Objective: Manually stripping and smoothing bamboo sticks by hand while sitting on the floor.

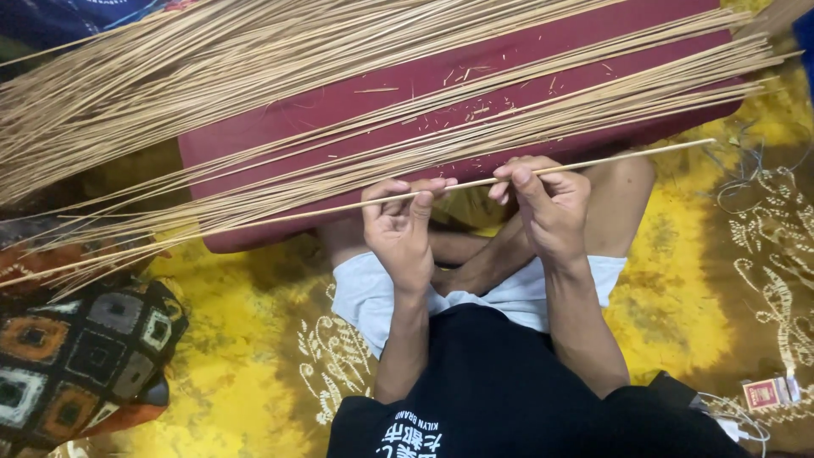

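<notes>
A single long thin bamboo stick (pixel 627 157) runs across the view, and both hands pinch it near its middle. My left hand (pixel 400 229) grips it with thumb and fingers, and my right hand (pixel 547 203) holds it a little further right. Behind the hands, a big spread of similar thin sticks (pixel 254 85) lies fanned over a dark red cushion (pixel 356 110). I sit cross-legged, my knees just under the cushion's near edge.
A yellow patterned cloth (pixel 246 339) covers the floor. At the lower left sits a crocheted cushion with coloured squares (pixel 76 356). A small red box (pixel 763 393) and a white cable (pixel 738 420) lie at the lower right.
</notes>
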